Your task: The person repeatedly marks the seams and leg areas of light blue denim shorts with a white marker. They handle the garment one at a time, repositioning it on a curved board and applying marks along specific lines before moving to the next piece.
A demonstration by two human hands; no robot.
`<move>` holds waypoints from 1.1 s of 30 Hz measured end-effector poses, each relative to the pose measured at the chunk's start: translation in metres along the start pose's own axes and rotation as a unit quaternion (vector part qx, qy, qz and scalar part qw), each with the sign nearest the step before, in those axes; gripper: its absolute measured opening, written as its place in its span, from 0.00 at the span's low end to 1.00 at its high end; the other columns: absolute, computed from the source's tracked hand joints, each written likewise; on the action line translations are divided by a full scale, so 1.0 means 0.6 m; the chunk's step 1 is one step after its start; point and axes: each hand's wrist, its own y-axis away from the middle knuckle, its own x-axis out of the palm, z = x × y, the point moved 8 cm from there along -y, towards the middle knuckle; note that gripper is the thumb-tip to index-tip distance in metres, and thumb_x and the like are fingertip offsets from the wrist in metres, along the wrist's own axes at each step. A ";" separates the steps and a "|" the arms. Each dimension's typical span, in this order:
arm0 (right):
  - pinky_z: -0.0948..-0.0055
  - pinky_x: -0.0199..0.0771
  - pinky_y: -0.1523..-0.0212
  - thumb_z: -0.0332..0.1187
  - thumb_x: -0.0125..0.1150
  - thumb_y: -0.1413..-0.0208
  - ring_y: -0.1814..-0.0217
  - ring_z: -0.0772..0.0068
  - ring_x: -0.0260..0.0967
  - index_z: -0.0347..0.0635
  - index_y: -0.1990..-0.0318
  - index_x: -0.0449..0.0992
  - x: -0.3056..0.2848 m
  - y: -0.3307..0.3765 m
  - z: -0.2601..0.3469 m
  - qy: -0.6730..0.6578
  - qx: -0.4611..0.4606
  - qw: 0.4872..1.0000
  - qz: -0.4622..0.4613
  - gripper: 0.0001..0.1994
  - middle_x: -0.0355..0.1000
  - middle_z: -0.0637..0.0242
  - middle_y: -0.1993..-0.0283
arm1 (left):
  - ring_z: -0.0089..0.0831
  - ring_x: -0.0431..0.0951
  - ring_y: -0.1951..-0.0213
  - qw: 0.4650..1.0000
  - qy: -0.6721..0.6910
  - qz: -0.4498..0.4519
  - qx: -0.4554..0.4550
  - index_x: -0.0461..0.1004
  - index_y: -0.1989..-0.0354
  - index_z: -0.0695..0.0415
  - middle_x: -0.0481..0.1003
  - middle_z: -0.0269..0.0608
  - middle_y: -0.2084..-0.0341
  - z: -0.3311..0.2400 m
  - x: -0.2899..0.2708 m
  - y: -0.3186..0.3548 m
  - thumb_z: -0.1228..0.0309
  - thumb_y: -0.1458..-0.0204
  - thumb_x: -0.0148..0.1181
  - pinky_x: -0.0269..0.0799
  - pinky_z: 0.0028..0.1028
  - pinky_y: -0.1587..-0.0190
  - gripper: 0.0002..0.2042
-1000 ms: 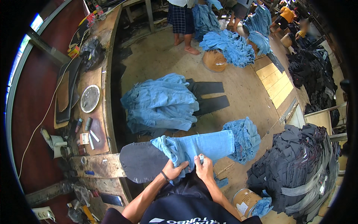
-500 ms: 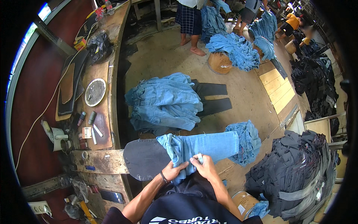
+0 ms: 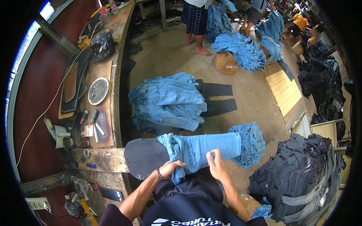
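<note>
A light-blue denim trouser leg (image 3: 211, 145) is pulled over a dark, round-ended board (image 3: 145, 160) in front of me. Its upper part lies bunched toward the left end of the board. My left hand (image 3: 170, 168) grips the bunched denim near the edge closest to me, thumb on top. My right hand (image 3: 218, 165) is over the near side of the leg, thumb and forefinger pinched at the cloth. A small pale spot shows at those fingertips; what they hold, if anything, is too small to name.
A wooden bench (image 3: 103, 158) on the left bears a round dish (image 3: 98, 91), white sticks and a phone (image 3: 112, 194). Stacked jeans (image 3: 169, 100) lie beyond the board. Blue denim heaps (image 3: 248, 145) and a tied black cloth pile (image 3: 292, 177) stand right. Other people work farther back.
My right hand has moved right along the trouser leg, and the pale piece seen in it before is now mostly hidden. My left hand stays on the bunched denim. The view has shifted slightly.
</note>
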 end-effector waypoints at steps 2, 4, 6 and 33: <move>0.49 0.79 0.63 0.42 0.61 0.29 0.61 0.40 0.81 0.41 0.54 0.74 -0.008 0.018 0.049 0.042 -0.104 0.993 0.040 0.12 0.81 0.47 0.65 | 0.27 0.80 0.66 0.999 -0.020 0.027 0.018 0.82 0.54 0.61 0.81 0.36 0.64 -0.005 0.002 0.001 0.65 0.39 0.66 0.79 0.30 0.59 0.12; 0.50 0.80 0.63 0.40 0.64 0.31 0.62 0.44 0.82 0.42 0.60 0.78 0.005 0.035 0.096 0.091 -0.227 0.964 0.104 0.11 0.82 0.51 0.65 | 0.28 0.82 0.63 1.000 -0.023 0.010 -0.004 0.83 0.54 0.62 0.83 0.36 0.62 0.004 -0.011 0.003 0.63 0.38 0.65 0.79 0.30 0.56 0.14; 0.52 0.80 0.65 0.40 0.68 0.35 0.64 0.46 0.82 0.44 0.62 0.80 -0.011 0.024 0.098 0.130 -0.198 0.970 0.047 0.10 0.82 0.55 0.67 | 0.29 0.83 0.62 1.000 -0.023 0.017 0.008 0.83 0.53 0.62 0.83 0.37 0.62 0.004 -0.014 0.007 0.63 0.38 0.65 0.79 0.30 0.55 0.14; 0.69 0.66 0.73 0.33 0.67 0.33 0.76 0.77 0.67 0.34 0.65 0.79 -0.034 -0.011 0.112 0.085 -0.073 0.974 -0.195 0.11 0.76 0.62 0.76 | 0.28 0.83 0.58 0.945 0.141 -0.232 0.181 0.83 0.50 0.61 0.84 0.38 0.57 -0.061 -0.241 0.143 0.73 0.36 0.67 0.79 0.31 0.52 0.10</move>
